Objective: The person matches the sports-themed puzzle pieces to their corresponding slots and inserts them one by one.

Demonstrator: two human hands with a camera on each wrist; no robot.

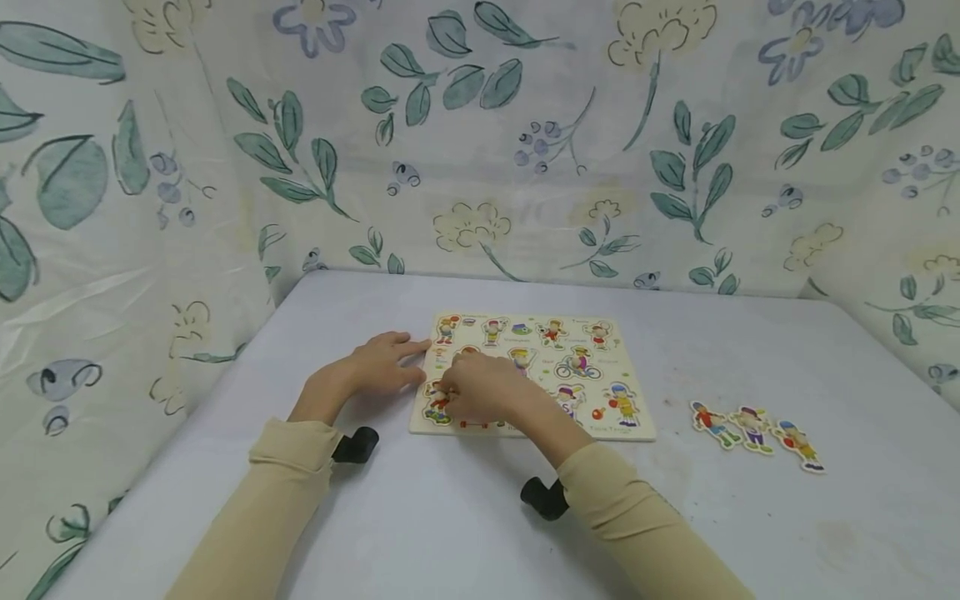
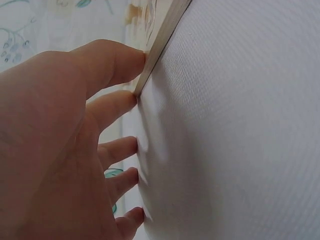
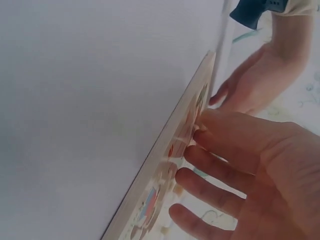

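A pale puzzle board (image 1: 510,323) with coloured sports figures lies on the table. My left hand (image 1: 382,364) is at its left edge, fingers spread. The left wrist view shows the thumb and forefinger of that hand (image 2: 65,125) touching the board's side (image 2: 162,45). Over the lower left of the board is my right hand (image 1: 483,387), its fingertips beside a figure (image 1: 437,407) in the corner. In the right wrist view, the thumb and forefinger of this hand (image 3: 250,155) come together at the board (image 3: 165,145); whether a piece is between them is hidden. The other fingers are extended.
Three loose figure pieces lie in a slanting row right of the board: one in red and blue (image 1: 715,423), one in a white shirt (image 1: 752,429) and one in yellow (image 1: 800,446). A flowered cloth (image 1: 480,167) hangs behind the white table (image 1: 420,517).
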